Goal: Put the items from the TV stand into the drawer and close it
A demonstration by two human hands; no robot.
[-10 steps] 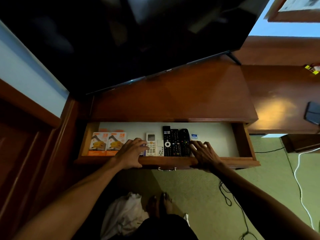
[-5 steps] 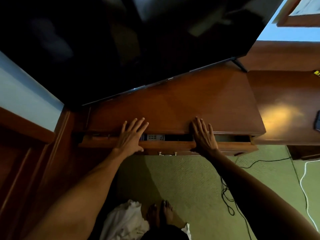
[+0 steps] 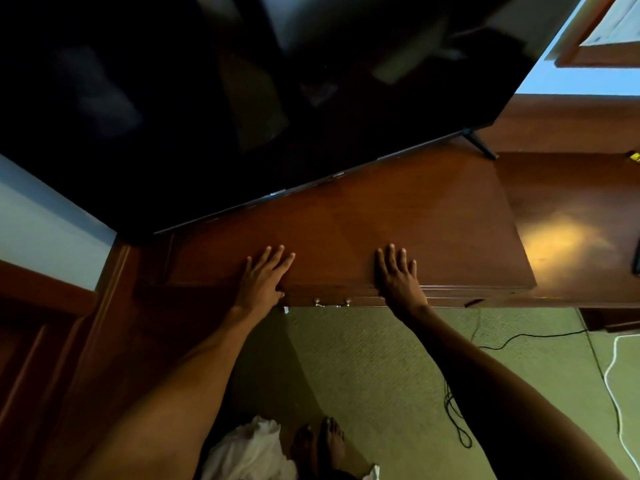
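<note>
Drawer flush under both hands; left hand and right hand flat, fingers spread, holding nothing, on tabletop front edge.

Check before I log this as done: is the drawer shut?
Shut. The drawer front sits flush under the TV stand edge, no gap or contents visible.

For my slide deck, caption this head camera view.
Both hands, left hand and right hand, rest flat above the shut drawer.
</note>
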